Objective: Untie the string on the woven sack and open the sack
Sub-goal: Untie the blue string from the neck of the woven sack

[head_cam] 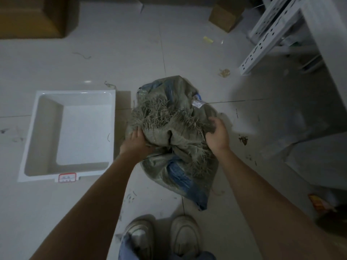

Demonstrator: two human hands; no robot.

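A grey-green woven sack (pixel 180 166) with blue stripes stands on the tiled floor in front of my feet. Its top edge is frayed into many loose fibres (pixel 159 113). My left hand (pixel 138 140) grips the sack's mouth fabric on the left side. My right hand (pixel 217 133) holds the fabric on the right side. Between the hands the cloth bunches into a dark fold (pixel 170 136). A small white label (pixel 199 103) is fixed near the far rim. I cannot make out a string.
A white square plastic tub (pixel 33 136) with a red-framed sticker sits left of the sack. Cardboard boxes (pixel 37 17) stand at the back. White slotted metal shelving (pixel 272 32) and a white table are at the right. Scraps litter the floor. My shoes (pixel 165 237) are close below.
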